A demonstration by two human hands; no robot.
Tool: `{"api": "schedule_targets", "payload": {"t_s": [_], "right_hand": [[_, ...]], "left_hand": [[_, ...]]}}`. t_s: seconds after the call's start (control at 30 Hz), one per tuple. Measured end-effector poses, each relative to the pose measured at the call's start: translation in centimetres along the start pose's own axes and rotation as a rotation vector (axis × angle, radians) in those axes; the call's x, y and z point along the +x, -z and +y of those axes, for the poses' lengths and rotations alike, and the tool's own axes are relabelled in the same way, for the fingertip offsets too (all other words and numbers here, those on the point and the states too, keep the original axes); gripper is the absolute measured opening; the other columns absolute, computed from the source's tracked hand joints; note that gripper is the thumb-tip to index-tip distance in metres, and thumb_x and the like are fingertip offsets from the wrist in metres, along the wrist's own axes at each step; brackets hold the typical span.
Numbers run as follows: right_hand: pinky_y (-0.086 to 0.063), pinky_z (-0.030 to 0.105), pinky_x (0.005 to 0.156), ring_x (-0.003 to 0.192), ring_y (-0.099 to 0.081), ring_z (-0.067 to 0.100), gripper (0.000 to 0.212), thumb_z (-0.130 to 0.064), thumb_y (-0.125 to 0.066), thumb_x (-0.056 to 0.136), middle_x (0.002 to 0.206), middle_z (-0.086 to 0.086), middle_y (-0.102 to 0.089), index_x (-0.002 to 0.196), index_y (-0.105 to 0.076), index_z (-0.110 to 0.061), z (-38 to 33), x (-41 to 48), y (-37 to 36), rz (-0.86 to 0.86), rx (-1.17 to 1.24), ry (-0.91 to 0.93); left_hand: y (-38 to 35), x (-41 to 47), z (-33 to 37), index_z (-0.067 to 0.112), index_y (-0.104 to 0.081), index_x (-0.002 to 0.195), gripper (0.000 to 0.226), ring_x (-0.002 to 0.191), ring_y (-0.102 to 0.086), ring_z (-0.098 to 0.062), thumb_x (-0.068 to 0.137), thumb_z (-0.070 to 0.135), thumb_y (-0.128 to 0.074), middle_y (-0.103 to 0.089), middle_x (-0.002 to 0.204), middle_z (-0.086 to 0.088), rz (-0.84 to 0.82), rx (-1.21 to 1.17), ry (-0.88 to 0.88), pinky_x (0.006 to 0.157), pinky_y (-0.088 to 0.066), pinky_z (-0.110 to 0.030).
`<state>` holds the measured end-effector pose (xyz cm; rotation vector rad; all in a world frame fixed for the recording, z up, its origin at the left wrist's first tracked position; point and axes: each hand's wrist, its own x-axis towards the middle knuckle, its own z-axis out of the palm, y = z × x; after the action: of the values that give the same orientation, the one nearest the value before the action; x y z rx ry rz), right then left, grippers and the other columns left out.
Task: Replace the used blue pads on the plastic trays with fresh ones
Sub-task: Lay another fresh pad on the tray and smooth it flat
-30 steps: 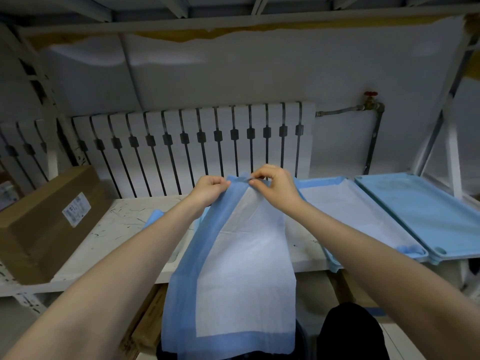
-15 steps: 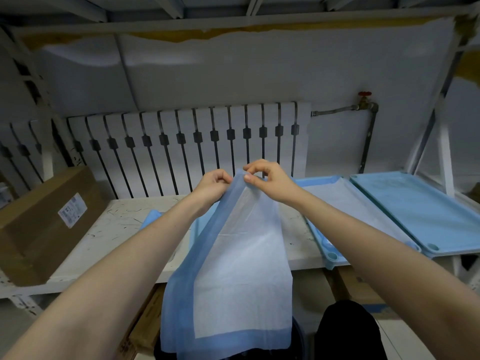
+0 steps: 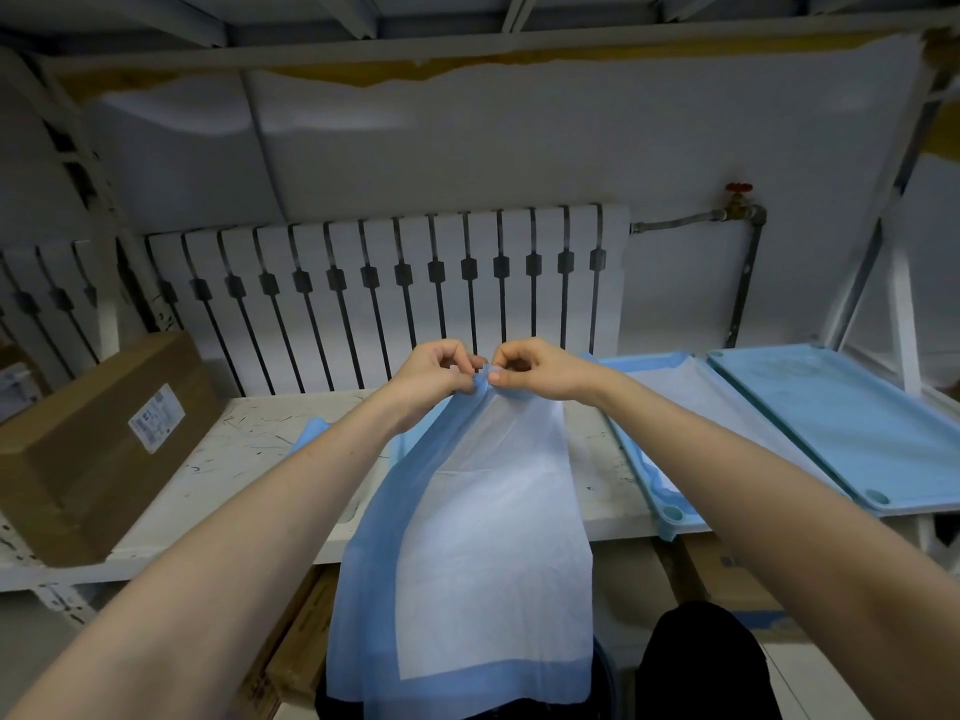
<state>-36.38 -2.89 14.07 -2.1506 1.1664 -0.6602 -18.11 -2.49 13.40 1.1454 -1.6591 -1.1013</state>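
Note:
A blue pad [image 3: 483, 553] with a white middle hangs folded in front of me, down past the bench's front edge. My left hand [image 3: 436, 368] and my right hand [image 3: 535, 368] both pinch its top edge, fingertips close together above the bench. Behind the pad lies another piece of blue pad [image 3: 311, 431] on the bench. To the right, a blue plastic tray [image 3: 670, 511] carries a pad with a white middle [image 3: 670, 402]. Further right sits a second blue tray [image 3: 831, 423] with a bare blue surface.
A brown cardboard box [image 3: 98, 439] with a white label stands on the bench's left end. The scratched white bench [image 3: 244, 459] runs along a white radiator [image 3: 389, 283]. A pipe with a red valve [image 3: 740, 200] is on the wall. More cardboard boxes [image 3: 291, 646] lie under the bench.
My hands have come closer together at the pad's top edge, gathering it into a narrower fold. The pad hangs a little straighter.

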Motion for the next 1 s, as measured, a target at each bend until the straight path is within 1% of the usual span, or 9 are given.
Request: {"api": "schedule_targets", "payload": {"t_s": [0.1,0.23,0.33,0.4,0.6,0.73,0.77,0.87,1.0], "right_hand": [[-0.044,0.020,0.072,0.074,-0.052,0.011,0.008,-0.021,-0.062,0.091,0.081,0.002,-0.059,0.084,-0.062,-0.016,0.07,-0.21,-0.26,0.044,0.045,0.022],[-0.050,0.018,0.073,0.073,-0.059,0.007,0.005,-0.015,-0.069,0.085,0.080,0.000,-0.066,0.081,-0.067,-0.016,0.11,-0.50,-0.51,0.219,0.108,0.076],[-0.051,0.020,0.080,0.078,-0.061,0.006,0.007,-0.014,-0.071,0.083,0.081,-0.002,-0.068,0.079,-0.069,-0.020,-0.09,-0.66,-0.42,0.271,0.097,0.110],[-0.051,0.024,0.084,0.079,-0.062,0.007,0.006,-0.015,-0.072,0.082,0.080,-0.003,-0.069,0.080,-0.070,-0.020,-0.18,-0.59,-0.48,0.290,0.066,0.120],[-0.048,0.028,0.091,0.079,-0.062,0.006,0.007,-0.017,-0.072,0.082,0.079,-0.004,-0.068,0.076,-0.069,-0.018,-0.06,-0.42,-0.80,0.315,0.072,0.174],[-0.042,0.033,0.100,0.105,-0.060,0.008,0.016,-0.014,-0.070,0.083,0.103,-0.001,-0.067,0.071,-0.062,-0.020,-0.09,-0.70,-0.77,0.280,0.146,0.158],[-0.044,0.033,0.098,0.104,-0.061,0.010,0.014,-0.014,-0.068,0.084,0.103,0.001,-0.068,0.072,-0.062,-0.018,-0.16,-0.72,-0.73,0.279,0.157,0.157],[-0.051,0.034,0.088,0.084,-0.061,0.015,0.010,-0.011,-0.065,0.087,0.086,0.009,-0.065,0.078,-0.059,-0.012,-0.45,-0.63,-0.58,0.291,0.144,0.175],[-0.052,0.034,0.084,0.078,-0.060,0.014,0.010,-0.012,-0.065,0.087,0.080,0.005,-0.063,0.079,-0.059,-0.014,-0.53,-0.36,-0.67,0.297,0.112,0.173]], "left_hand": [[0.00,0.16,0.00,0.011,-0.056,0.085,0.031,0.098,-0.058,-0.024,0.075,-0.018,-0.059,-0.061,0.109,-0.015,0.080,-0.010,0.021,0.082,-0.052,-0.034],[-0.07,0.24,0.23,0.015,-0.053,0.112,0.039,0.099,-0.056,-0.023,0.080,-0.005,-0.062,-0.057,0.114,-0.011,0.047,-0.023,0.171,0.075,-0.048,-0.029],[0.00,-0.17,0.46,0.018,-0.063,0.102,0.017,0.094,-0.059,-0.017,0.085,0.017,-0.065,-0.064,0.100,-0.003,-0.061,0.084,0.196,0.082,-0.047,-0.030],[-0.06,-0.32,0.60,0.017,-0.068,0.089,0.006,0.088,-0.060,-0.015,0.087,0.022,-0.064,-0.065,0.091,-0.001,-0.045,0.066,0.142,0.080,-0.047,-0.028],[-0.16,0.18,0.67,0.016,-0.058,0.069,0.024,0.067,-0.053,-0.013,0.088,0.001,-0.057,-0.056,0.071,-0.002,0.045,0.037,0.045,0.059,-0.042,-0.021],[-0.25,0.23,0.62,0.016,-0.047,0.065,0.031,0.059,-0.047,-0.012,0.087,-0.006,-0.049,-0.047,0.066,-0.002,0.047,0.017,0.051,0.054,-0.040,-0.019],[-0.26,0.18,0.58,0.016,-0.045,0.064,0.032,0.058,-0.045,-0.012,0.086,-0.007,-0.047,-0.044,0.065,-0.002,0.042,0.022,0.051,0.054,-0.039,-0.019],[-0.36,-0.03,0.57,0.016,-0.042,0.062,0.033,0.053,-0.036,-0.012,0.083,-0.009,-0.045,-0.038,0.060,-0.002,0.029,0.043,0.048,0.051,-0.030,-0.022],[-0.41,-0.20,0.75,0.016,-0.041,0.061,0.034,0.053,-0.034,-0.012,0.082,-0.010,-0.045,-0.037,0.059,-0.002,0.012,0.069,0.048,0.050,-0.028,-0.022]]}}
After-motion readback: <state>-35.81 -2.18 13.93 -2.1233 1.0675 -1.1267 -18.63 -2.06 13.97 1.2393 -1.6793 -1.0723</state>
